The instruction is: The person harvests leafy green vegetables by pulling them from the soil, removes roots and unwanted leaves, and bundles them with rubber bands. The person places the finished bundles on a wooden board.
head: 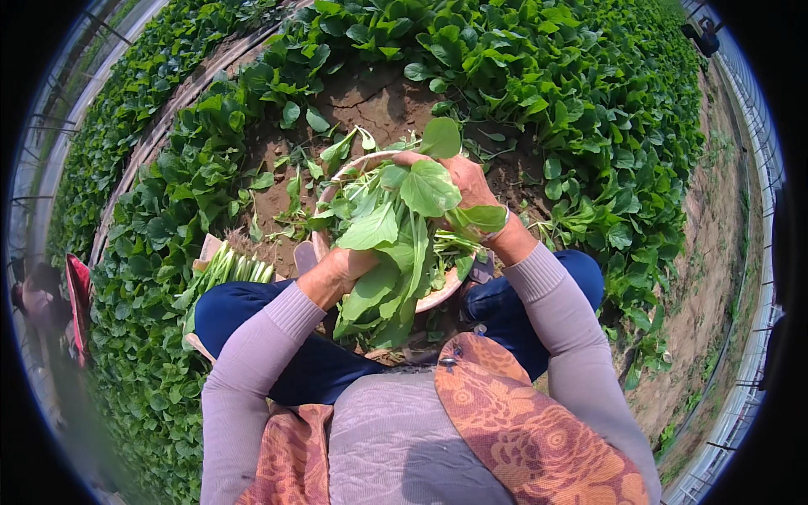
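Note:
A bunch of leafy greens (372,278) with broad leaves and pale stalks lies in my left hand (350,265), whose fingers are hidden under the leaves. My right hand (467,180), with a bracelet at the wrist, grips a leafy green plant (431,188) at the bunch's far side. Its fingertips are partly covered by leaves. Both hands are over a round pale basin (323,211) that stands between my bent legs. Cut leaves and stems (457,243) lie inside the basin.
Trimmed greens (240,265) lie stacked beside my left knee, stalk ends showing. Loose leaves litter the bare soil (379,101) ahead. Dense rows of leafy crop (568,76) surround me. A dirt path (713,208) runs along the right; a person (707,38) is far off there.

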Demonstrator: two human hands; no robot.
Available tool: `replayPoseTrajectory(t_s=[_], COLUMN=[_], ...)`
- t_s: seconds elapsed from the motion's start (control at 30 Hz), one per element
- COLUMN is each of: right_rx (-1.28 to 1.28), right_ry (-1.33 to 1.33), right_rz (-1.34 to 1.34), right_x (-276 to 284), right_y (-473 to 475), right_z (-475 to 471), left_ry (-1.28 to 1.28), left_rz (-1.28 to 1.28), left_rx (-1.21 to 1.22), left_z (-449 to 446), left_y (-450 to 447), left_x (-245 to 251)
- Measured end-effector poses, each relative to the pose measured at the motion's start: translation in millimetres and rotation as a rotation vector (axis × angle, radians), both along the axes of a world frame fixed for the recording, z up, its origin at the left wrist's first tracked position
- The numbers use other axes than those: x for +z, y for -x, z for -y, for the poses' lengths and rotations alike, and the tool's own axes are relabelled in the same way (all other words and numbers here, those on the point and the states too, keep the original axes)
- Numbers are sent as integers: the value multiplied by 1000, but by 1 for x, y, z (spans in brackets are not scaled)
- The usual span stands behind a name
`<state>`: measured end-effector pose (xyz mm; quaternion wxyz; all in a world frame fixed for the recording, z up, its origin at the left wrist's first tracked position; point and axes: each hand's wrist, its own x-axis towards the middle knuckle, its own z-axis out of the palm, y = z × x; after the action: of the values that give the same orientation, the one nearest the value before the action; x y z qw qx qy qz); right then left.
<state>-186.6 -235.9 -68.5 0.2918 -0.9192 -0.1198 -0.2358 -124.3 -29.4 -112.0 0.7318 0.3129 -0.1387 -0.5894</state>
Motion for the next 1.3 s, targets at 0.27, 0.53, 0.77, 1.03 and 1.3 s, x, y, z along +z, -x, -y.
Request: replayPoseTrajectory(t_s=[0.27,0.53,0.77,1.03,1.3], right_rx=[-210,-416,-406,78,142], right_ry=[-486,-682,-368,-1407,-936], right_rz=[-117,-132,-568,-696,-606], right_x=[-45,-67,-105,-14,-7], right_y=[-7,-13,-1,22,25], right_z=[-8,12,44,25,0], left_ry=[-373,-372,-335,-256,-197], left_rz=[309,352,204,20,-104], left_rx=[-41,-56,-94,-51,-59], left_z=[-12,-17,-26,-48,-45], left_y=[11,8,5,-3,-11], left_x=[4,34,52,33,-4])
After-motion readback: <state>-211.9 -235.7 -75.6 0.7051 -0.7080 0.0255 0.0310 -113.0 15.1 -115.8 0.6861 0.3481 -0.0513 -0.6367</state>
